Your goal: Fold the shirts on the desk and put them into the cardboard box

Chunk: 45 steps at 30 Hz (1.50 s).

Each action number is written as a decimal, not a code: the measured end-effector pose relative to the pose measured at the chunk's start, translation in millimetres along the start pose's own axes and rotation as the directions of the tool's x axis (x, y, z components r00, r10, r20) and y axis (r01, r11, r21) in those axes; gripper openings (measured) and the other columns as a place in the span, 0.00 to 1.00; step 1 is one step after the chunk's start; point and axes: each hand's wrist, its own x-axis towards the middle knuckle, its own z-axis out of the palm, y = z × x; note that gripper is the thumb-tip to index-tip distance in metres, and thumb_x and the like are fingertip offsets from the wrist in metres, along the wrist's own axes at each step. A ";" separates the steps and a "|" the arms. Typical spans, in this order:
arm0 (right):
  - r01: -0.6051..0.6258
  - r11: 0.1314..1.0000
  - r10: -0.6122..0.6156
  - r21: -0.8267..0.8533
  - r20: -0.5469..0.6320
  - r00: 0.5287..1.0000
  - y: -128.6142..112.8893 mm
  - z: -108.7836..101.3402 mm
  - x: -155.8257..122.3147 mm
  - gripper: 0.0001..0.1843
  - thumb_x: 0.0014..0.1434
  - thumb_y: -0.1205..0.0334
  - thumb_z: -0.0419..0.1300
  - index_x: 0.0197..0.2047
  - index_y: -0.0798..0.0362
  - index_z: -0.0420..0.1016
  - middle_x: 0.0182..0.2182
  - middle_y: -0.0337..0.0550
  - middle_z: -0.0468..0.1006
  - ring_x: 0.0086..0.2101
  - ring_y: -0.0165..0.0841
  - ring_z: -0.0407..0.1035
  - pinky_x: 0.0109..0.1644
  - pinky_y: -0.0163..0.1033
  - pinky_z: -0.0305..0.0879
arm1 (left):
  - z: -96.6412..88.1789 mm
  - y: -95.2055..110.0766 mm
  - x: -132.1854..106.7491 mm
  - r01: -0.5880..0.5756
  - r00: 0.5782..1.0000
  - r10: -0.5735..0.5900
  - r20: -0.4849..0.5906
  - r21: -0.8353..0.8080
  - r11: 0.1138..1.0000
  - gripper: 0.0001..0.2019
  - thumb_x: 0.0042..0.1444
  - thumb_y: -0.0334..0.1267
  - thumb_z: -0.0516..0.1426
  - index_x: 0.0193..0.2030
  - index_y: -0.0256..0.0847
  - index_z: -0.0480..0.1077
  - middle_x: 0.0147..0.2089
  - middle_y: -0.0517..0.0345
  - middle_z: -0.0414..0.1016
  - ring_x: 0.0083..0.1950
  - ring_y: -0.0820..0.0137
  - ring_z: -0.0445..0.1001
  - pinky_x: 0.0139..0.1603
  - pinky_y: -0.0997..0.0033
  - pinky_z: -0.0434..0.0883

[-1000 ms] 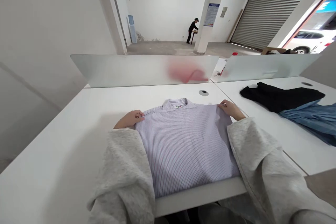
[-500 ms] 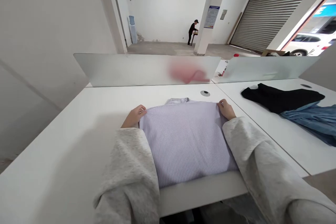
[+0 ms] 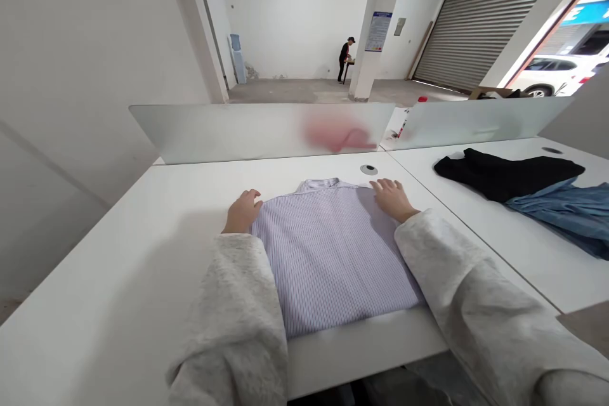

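Observation:
A folded, finely striped lilac shirt point(image 3: 328, 254) lies flat on the white table point(image 3: 118, 266) in front of me, collar at the far edge. My left hand point(image 3: 242, 210) rests at the shirt's far left corner, fingers curled loosely against the cloth edge. My right hand point(image 3: 392, 198) lies flat on the shirt's far right corner, fingers stretched out and pressing the fabric down. Both arms wear grey fleece sleeves.
A frosted divider panel point(image 3: 214, 130) runs along the table's far edge. A black garment point(image 3: 509, 174) and a blue denim garment point(image 3: 566, 212) lie on the adjoining table to the right. A round cable hole point(image 3: 368, 169) sits behind the shirt. A person point(image 3: 345, 58) stands far back.
The shirt's folded top layer has settled over the collar area. My right hand let go of the corner and now lies flat, moved slightly left. The left hand barely shifted.

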 end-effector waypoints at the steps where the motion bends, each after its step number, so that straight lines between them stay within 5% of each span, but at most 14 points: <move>1: 0.145 0.989 -0.146 0.024 0.030 0.989 -11.9 -3.2 -1.4 0.24 0.60 0.66 0.48 0.59 0.53 0.64 0.57 0.55 0.67 0.57 0.45 0.58 0.60 0.52 0.50 | -4.0 9.2 -0.5 -0.032 0.999 0.032 0.009 0.022 0.999 0.14 0.59 0.39 0.48 0.49 0.43 0.67 0.54 0.51 0.70 0.50 0.61 0.71 0.53 0.61 0.65; 4: 0.532 0.831 -0.547 0.163 0.065 0.835 -50.3 -1.8 -5.2 0.23 0.64 0.58 0.45 0.61 0.51 0.64 0.60 0.49 0.65 0.60 0.41 0.56 0.63 0.50 0.48 | -0.1 48.1 -6.9 -0.238 0.967 0.230 0.108 0.069 0.969 0.17 0.61 0.39 0.44 0.50 0.41 0.69 0.55 0.51 0.70 0.54 0.60 0.70 0.57 0.61 0.62; 7: 0.613 0.748 -0.639 0.254 0.023 0.769 -78.0 15.2 -6.8 0.25 0.67 0.55 0.40 0.64 0.51 0.59 0.62 0.48 0.62 0.62 0.39 0.52 0.64 0.52 0.45 | 31.6 85.9 -19.9 -0.463 0.861 0.435 0.265 0.052 0.885 0.19 0.64 0.41 0.42 0.52 0.43 0.69 0.57 0.54 0.71 0.58 0.65 0.68 0.60 0.66 0.61; 10: 0.580 0.761 -0.605 0.292 -0.006 0.796 -84.6 34.4 -5.1 0.27 0.68 0.57 0.36 0.65 0.55 0.56 0.62 0.49 0.61 0.62 0.36 0.52 0.66 0.50 0.43 | 69.7 97.9 -27.7 -0.552 0.803 0.510 0.307 0.062 0.832 0.22 0.65 0.43 0.41 0.63 0.43 0.61 0.68 0.56 0.57 0.68 0.65 0.53 0.67 0.62 0.50; 13: 0.525 0.801 -0.549 0.286 0.002 0.836 -79.2 41.9 -0.2 0.28 0.68 0.52 0.36 0.66 0.53 0.56 0.64 0.47 0.57 0.64 0.37 0.47 0.67 0.51 0.39 | 87.5 84.0 -20.9 -0.489 0.856 0.442 0.268 0.146 0.860 0.28 0.65 0.48 0.38 0.69 0.40 0.49 0.72 0.53 0.45 0.72 0.61 0.41 0.69 0.53 0.42; 16: 0.404 0.882 -0.431 0.242 0.072 0.899 -79.7 37.3 8.3 0.30 0.67 0.49 0.36 0.67 0.51 0.52 0.66 0.47 0.51 0.65 0.41 0.42 0.66 0.60 0.35 | 85.8 65.3 -6.1 -0.323 0.938 0.281 0.201 0.219 0.921 0.30 0.64 0.52 0.36 0.69 0.40 0.48 0.72 0.51 0.42 0.72 0.59 0.39 0.69 0.52 0.41; 19: 0.284 0.937 -0.319 0.202 0.174 0.932 -92.8 30.2 20.1 0.29 0.67 0.52 0.37 0.68 0.51 0.48 0.67 0.49 0.47 0.66 0.44 0.39 0.63 0.65 0.35 | 81.7 56.4 3.2 -0.225 0.970 0.191 0.152 0.251 0.941 0.32 0.64 0.53 0.36 0.69 0.37 0.47 0.72 0.47 0.42 0.72 0.57 0.39 0.69 0.51 0.41; 23: 0.186 0.966 -0.224 0.181 0.223 0.949 -115.8 29.5 33.7 0.30 0.65 0.55 0.40 0.68 0.54 0.48 0.68 0.54 0.45 0.65 0.49 0.40 0.60 0.71 0.40 | 81.6 55.9 0.7 -0.220 0.974 0.195 0.117 0.265 0.939 0.31 0.64 0.52 0.38 0.68 0.37 0.49 0.72 0.46 0.43 0.72 0.55 0.40 0.69 0.51 0.43; 28: 0.082 0.984 -0.109 0.160 0.171 0.979 -127.1 37.4 37.2 0.29 0.66 0.57 0.37 0.69 0.53 0.46 0.68 0.52 0.42 0.66 0.46 0.36 0.60 0.71 0.34 | 83.1 61.9 -9.6 -0.302 0.952 0.276 0.133 0.259 0.917 0.28 0.65 0.47 0.38 0.68 0.38 0.51 0.72 0.48 0.44 0.72 0.56 0.41 0.68 0.47 0.44; 36: 0.032 0.980 -0.058 0.198 0.125 0.990 -110.4 44.8 53.3 0.29 0.66 0.54 0.37 0.68 0.53 0.47 0.68 0.48 0.43 0.66 0.41 0.37 0.64 0.64 0.32 | 82.8 65.3 -20.6 -0.281 0.952 0.245 0.182 0.213 0.936 0.30 0.64 0.51 0.37 0.69 0.40 0.48 0.72 0.50 0.44 0.72 0.59 0.41 0.69 0.52 0.42; 42: -0.051 0.974 0.033 0.222 0.085 0.996 -93.7 45.0 58.6 0.28 0.66 0.58 0.38 0.68 0.49 0.49 0.67 0.39 0.49 0.65 0.47 0.40 0.65 0.59 0.42 | 76.3 57.7 -22.7 -0.234 0.964 0.201 0.177 0.189 0.954 0.31 0.63 0.51 0.39 0.69 0.38 0.48 0.72 0.50 0.44 0.72 0.59 0.41 0.70 0.55 0.41; 45: -0.085 0.969 0.077 0.230 0.042 0.996 -88.0 42.5 53.7 0.29 0.66 0.61 0.38 0.69 0.55 0.45 0.68 0.44 0.46 0.64 0.45 0.43 0.65 0.52 0.45 | 74.9 56.5 -23.3 -0.231 0.965 0.202 0.168 0.175 0.957 0.31 0.63 0.51 0.40 0.69 0.35 0.49 0.72 0.49 0.44 0.72 0.59 0.41 0.70 0.56 0.40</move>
